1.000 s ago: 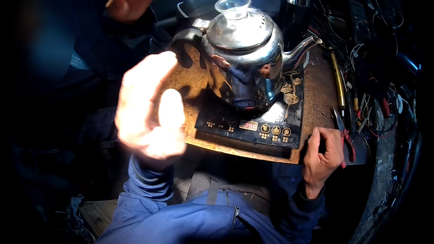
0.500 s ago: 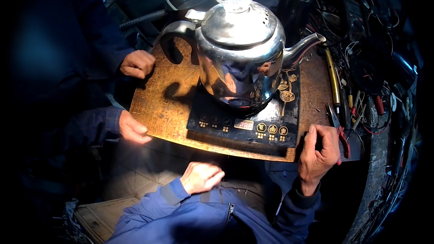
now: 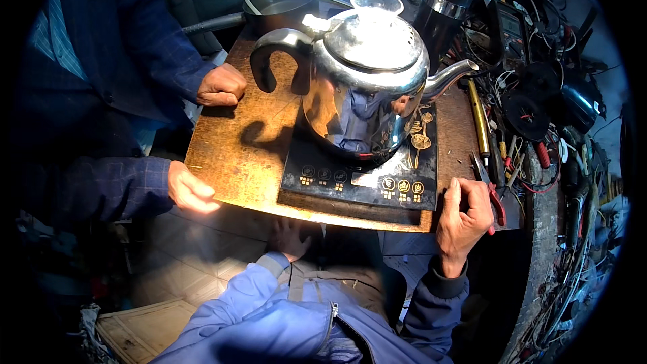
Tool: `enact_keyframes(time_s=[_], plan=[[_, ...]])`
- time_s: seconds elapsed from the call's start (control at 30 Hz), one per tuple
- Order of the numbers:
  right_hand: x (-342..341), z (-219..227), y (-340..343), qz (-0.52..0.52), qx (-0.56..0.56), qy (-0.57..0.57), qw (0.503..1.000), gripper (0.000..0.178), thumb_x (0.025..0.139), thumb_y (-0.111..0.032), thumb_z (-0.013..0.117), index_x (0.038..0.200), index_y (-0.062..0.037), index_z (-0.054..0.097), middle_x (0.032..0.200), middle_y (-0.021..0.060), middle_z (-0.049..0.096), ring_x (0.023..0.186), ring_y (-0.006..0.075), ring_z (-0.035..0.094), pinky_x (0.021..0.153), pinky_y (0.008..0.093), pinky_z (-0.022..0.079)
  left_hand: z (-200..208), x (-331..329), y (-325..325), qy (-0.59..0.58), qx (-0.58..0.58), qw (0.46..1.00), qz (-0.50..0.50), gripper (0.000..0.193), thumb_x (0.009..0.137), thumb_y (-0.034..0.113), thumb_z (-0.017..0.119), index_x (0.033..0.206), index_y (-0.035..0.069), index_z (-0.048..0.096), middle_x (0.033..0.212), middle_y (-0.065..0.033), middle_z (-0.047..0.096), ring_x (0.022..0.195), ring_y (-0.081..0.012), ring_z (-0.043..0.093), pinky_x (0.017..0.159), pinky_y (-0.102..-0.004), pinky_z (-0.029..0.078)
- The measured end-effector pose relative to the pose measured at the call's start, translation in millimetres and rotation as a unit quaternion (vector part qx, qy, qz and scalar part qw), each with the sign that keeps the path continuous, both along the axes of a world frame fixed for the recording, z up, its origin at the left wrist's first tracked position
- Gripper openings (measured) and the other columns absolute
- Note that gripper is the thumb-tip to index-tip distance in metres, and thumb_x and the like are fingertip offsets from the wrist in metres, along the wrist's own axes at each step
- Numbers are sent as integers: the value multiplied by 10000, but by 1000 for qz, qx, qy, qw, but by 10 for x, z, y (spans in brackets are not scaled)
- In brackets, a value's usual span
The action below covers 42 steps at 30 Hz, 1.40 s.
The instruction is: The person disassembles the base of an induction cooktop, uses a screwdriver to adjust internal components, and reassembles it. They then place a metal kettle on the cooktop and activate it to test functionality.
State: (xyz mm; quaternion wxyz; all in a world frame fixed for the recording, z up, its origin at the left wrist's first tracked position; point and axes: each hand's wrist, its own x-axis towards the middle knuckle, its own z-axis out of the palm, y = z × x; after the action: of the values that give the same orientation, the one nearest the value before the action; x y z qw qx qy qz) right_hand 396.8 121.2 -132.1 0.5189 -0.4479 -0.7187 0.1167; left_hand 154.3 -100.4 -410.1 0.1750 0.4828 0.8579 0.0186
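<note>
A shiny steel kettle point(image 3: 367, 101) with a black handle, a curved spout and a clear knob on its lid stands on a black induction cooker point(image 3: 364, 187). The cooker lies on a worn wooden board point(image 3: 222, 155). My right hand point(image 3: 465, 219) rests closed at the board's right front corner, beside the cooker, with nothing visible in its fingers. Below the board's front edge, in shadow, my left hand point(image 3: 290, 238) lies on my leg with its fingers stretched out, partly hidden under the edge. It holds nothing that I can see.
At the left, a co-worker's fist point(image 3: 221, 85) rests on the board and their other hand point(image 3: 191, 190) is at its edge. A dark pan point(image 3: 280, 3) and a black cylinder point(image 3: 445, 0) stand behind. Red-handled pliers point(image 3: 495, 202), a multimeter point(image 3: 510, 30) and tangled wires crowd the right.
My left hand has moved from over my lap, where it was curled, forward and down under the board's edge. My right hand stays closed at the corner. The cooker's lit display now looks washed out.
</note>
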Motion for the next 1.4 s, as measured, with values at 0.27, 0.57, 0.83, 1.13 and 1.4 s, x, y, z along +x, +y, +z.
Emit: enact_keyframes(time_s=[0.27,0.57,0.83,1.13,1.4], plan=[[6,-3,-8,-15,-5,-3,1000,34,879,32,716,873,22,684,812,122,651,729,273,632,689,363,494,-53,-29,-42,-6,44,999,21,799,822,477,783,1512,248,450,1591,-229,270,1484,-574,195,1101,-719,345],[9,13,7,-9,2,-6,1000,26,888,17,716,885,16,689,820,124,650,732,280,634,688,363,492,-147,-83,-83,-43,27,998,24,867,838,497,764,1583,294,369,1681,-216,170,1455,-614,253,1085,-736,370],[0,-7,11,-7,4,-2,1000,41,887,17,731,879,12,691,820,112,650,726,254,631,670,343,487,53,-57,-23,-33,16,999,34,817,835,473,769,1538,251,416,1633,-222,246,1457,-573,263,1097,-692,380],[-4,13,-12,-3,-7,4,1000,43,879,24,740,894,18,700,833,117,653,742,252,627,682,346,490,10,-68,-20,-18,-19,999,28,820,853,502,741,1535,136,468,1618,-230,334,1487,-515,262,1206,-654,240],[-1,13,-11,0,-6,3,1000,49,872,32,740,894,13,701,831,115,651,728,250,616,672,342,482,-227,-71,-78,27,19,999,17,734,837,463,768,1466,151,553,1550,-161,475,1470,-416,351,1190,-603,267]])
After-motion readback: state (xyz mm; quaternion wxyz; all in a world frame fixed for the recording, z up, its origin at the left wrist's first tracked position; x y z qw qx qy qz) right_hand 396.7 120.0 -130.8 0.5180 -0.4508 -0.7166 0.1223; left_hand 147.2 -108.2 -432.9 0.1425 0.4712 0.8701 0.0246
